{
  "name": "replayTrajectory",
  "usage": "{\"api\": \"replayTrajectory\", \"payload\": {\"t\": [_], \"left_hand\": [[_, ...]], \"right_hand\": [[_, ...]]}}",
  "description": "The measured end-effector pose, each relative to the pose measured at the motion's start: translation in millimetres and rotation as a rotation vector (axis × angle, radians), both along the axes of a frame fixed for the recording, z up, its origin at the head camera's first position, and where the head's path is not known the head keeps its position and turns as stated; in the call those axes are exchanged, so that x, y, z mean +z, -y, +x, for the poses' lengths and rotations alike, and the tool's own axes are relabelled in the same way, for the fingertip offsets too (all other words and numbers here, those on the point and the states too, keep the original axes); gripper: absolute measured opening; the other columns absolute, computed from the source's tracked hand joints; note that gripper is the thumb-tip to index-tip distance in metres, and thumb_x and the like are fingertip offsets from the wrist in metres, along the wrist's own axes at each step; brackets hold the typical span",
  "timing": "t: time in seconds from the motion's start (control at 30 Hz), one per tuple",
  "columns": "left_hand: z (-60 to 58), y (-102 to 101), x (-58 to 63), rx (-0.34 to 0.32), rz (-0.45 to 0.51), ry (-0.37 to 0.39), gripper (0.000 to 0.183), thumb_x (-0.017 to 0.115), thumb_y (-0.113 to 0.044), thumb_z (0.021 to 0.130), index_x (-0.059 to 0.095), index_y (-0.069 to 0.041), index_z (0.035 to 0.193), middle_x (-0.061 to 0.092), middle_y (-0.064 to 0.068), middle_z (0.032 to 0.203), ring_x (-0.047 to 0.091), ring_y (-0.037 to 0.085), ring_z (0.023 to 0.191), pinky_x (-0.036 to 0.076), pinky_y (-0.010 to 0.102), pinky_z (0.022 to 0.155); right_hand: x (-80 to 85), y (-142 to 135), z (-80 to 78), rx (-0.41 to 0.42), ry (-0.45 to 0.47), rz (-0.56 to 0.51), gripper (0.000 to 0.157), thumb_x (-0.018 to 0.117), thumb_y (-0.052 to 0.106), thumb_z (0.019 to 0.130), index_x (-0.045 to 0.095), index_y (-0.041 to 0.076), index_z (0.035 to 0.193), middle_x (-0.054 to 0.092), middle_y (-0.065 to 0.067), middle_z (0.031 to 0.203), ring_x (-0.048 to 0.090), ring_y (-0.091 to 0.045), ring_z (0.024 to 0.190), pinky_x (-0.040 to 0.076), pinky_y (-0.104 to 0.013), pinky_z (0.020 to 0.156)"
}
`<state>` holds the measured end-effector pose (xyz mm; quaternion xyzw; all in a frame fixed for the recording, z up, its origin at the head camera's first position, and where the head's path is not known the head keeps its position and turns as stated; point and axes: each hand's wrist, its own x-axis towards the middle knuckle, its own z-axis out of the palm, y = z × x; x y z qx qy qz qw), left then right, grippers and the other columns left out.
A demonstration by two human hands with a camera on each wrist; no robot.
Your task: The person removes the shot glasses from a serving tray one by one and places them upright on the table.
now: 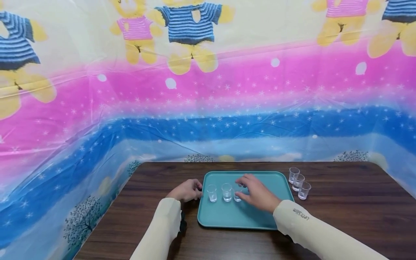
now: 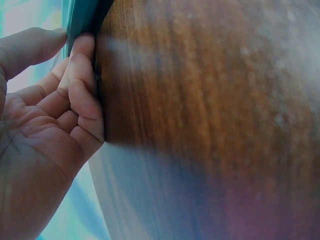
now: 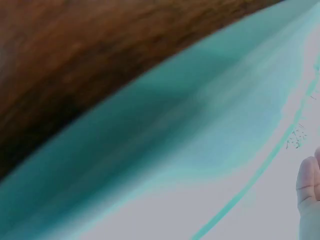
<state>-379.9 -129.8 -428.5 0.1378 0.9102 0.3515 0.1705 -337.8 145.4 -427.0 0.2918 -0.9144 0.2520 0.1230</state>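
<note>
On the teal tray (image 1: pixel 256 218) stand three small clear shot glasses in a row: a left glass (image 1: pixel 212 194), a middle glass (image 1: pixel 226 193) and a right glass (image 1: pixel 237 198). My right hand (image 1: pixel 258 193) curls its thumb and fingers round the right glass, which is partly hidden; its base appears to be on the tray. My left hand (image 1: pixel 188 190) grips the tray's left edge. The left wrist view shows the thumb (image 2: pixel 37 47) against the rim and curled fingers underneath. Only a bit of the right hand (image 3: pixel 309 187) shows in the right wrist view.
Three more clear glasses, a far one (image 1: pixel 294 175), a central one (image 1: pixel 298 183) and a near one (image 1: pixel 304 190), stand in a slanting row right of the tray. The dark wooden table (image 1: pixel 341 206) meets a patterned cloth backdrop (image 1: pixel 227 130) behind.
</note>
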Motion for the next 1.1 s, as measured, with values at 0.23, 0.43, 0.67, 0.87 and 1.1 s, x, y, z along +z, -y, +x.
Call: {"api": "replayTrajectory", "payload": {"t": [0.23,0.43,0.67,0.87,1.1], "left_hand": [[1.2,-4,1.9,-0.003,-0.009,-0.002,0.020,0.056,-0.013,0.083,0.049,-0.004,0.100,0.054,0.008,0.076,0.052,0.021,0.066,0.041,0.032,0.057],[1.4,-3,2.0,-0.005,-0.012,-0.005,0.021,0.056,-0.014,0.083,0.049,-0.004,0.099,0.053,0.008,0.076,0.052,0.021,0.066,0.041,0.033,0.057],[1.3,0,0.0,-0.011,-0.006,-0.020,0.021,0.056,-0.014,0.083,0.048,-0.003,0.100,0.053,0.008,0.076,0.051,0.022,0.065,0.039,0.032,0.053],[2.8,1,0.4,-0.010,0.002,-0.029,0.021,0.056,-0.013,0.084,0.048,-0.003,0.100,0.052,0.009,0.074,0.050,0.022,0.064,0.038,0.031,0.050],[2.2,0,0.8,-0.008,-0.003,-0.023,0.021,0.056,-0.014,0.084,0.049,-0.003,0.100,0.052,0.009,0.074,0.051,0.022,0.064,0.038,0.031,0.050]], "right_hand": [[8.8,-14,7.0,-0.008,0.001,-0.018,0.032,0.063,0.032,0.078,0.056,0.016,0.104,0.050,0.003,0.095,0.049,-0.013,0.085,0.041,-0.029,0.071],[17.7,-38,10.3,-0.041,-0.056,-0.016,0.029,0.064,0.034,0.077,0.056,0.020,0.100,0.046,0.010,0.087,0.045,-0.009,0.080,0.040,-0.027,0.066],[22.6,-70,14.3,-0.084,-0.104,-0.010,0.029,0.064,0.033,0.076,0.056,0.021,0.101,0.045,0.010,0.085,0.042,-0.006,0.077,0.038,-0.027,0.063],[21.7,-97,18.3,-0.121,-0.115,0.016,0.030,0.063,0.035,0.077,0.058,0.018,0.102,0.047,0.006,0.085,0.043,-0.010,0.076,0.038,-0.028,0.062],[21.4,-129,29.6,-0.162,-0.097,0.005,0.030,0.059,0.039,0.079,0.057,0.020,0.103,0.046,0.007,0.085,0.044,-0.011,0.069,0.039,-0.026,0.057]]}}
